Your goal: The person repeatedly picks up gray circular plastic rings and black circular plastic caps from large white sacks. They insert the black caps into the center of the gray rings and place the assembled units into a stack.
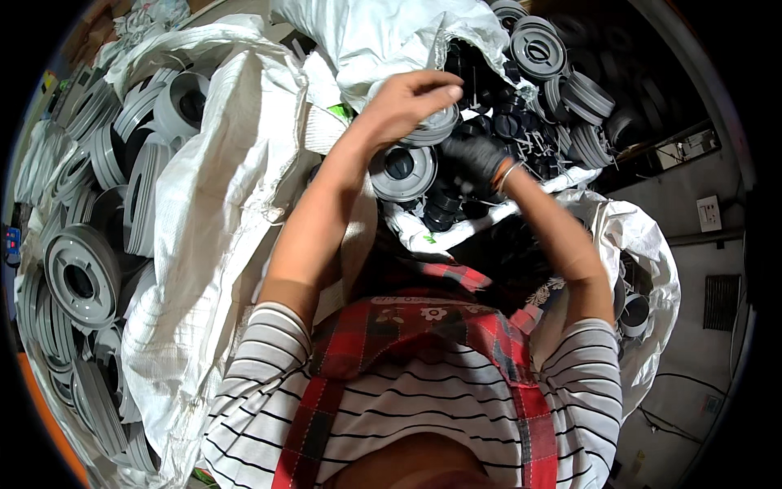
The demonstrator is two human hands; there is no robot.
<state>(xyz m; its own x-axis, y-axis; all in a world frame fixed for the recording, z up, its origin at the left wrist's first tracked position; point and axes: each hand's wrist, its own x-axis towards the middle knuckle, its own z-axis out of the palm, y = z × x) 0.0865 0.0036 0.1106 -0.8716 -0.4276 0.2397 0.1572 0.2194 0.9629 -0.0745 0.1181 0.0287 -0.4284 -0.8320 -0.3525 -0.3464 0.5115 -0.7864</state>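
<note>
- Wall (688, 216), grey, head view, right side; fitted with a white switch plate (709, 213) and a dark vent (722, 301), loose cables below.
- Large white woven sack (220, 187), left, mouth open; beside it a heap of grey flanged parts (81, 277), ringed, many standing on edge.
- Second white sack (391, 41), top centre; black moulded parts (509, 122) massed at its open mouth, thin pale slivers among them.
- Grey ribbed parts (538, 50), stacked upper right, beyond the black ones.
- Third white sack (648, 232), lower right, grey parts partly visible inside.
- Round grey part (437, 130), one, between the two hands, just below the left; a dark-centred grey disc (417, 178) just beneath, face up.
- Left hand (411, 102), bare, over the round grey part, fingers part-extended to the right; whether it grasps the part cannot be told.
- Right hand (476, 163), dark-gloved, orange band at wrist, among the black parts, blurred; grip cannot be told.
- Red checked apron (391, 326) over striped shirt (257, 367), worn.
</note>
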